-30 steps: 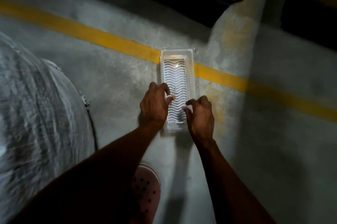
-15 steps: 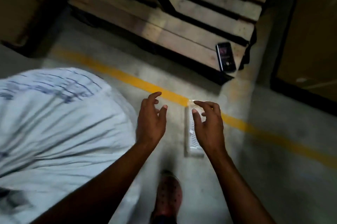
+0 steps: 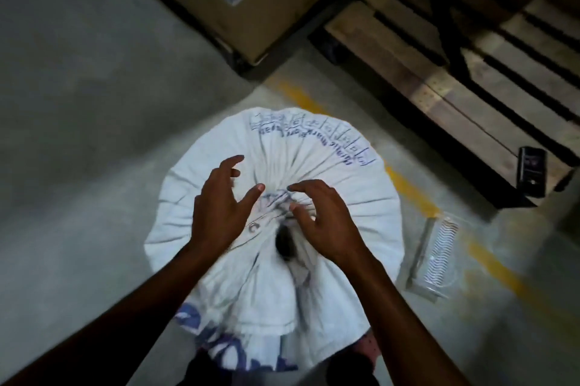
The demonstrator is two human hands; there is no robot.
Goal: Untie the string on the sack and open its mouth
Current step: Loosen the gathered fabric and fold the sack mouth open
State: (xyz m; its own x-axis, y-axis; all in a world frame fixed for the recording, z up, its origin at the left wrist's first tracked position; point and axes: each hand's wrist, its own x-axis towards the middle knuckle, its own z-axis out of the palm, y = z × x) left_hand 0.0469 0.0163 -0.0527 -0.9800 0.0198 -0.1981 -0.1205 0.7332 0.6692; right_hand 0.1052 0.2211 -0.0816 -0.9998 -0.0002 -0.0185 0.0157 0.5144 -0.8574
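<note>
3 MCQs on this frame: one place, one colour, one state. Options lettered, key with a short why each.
1. Where does the clear plastic tray lie?
A. on the floor right of the sack
B. on the pallet
C. on top of the sack

2. What colour is the line painted on the floor?
A. red
B. yellow
C. white

3. How is the sack mouth?
A. wide open
B. gathered shut
C. cut off

Key:
1 A: the tray rests on the concrete beside the sack, off the pallet.
2 B: a yellow stripe runs out from behind the sack.
3 B: the folds bunch together between the left hand and right hand, both open.
</note>
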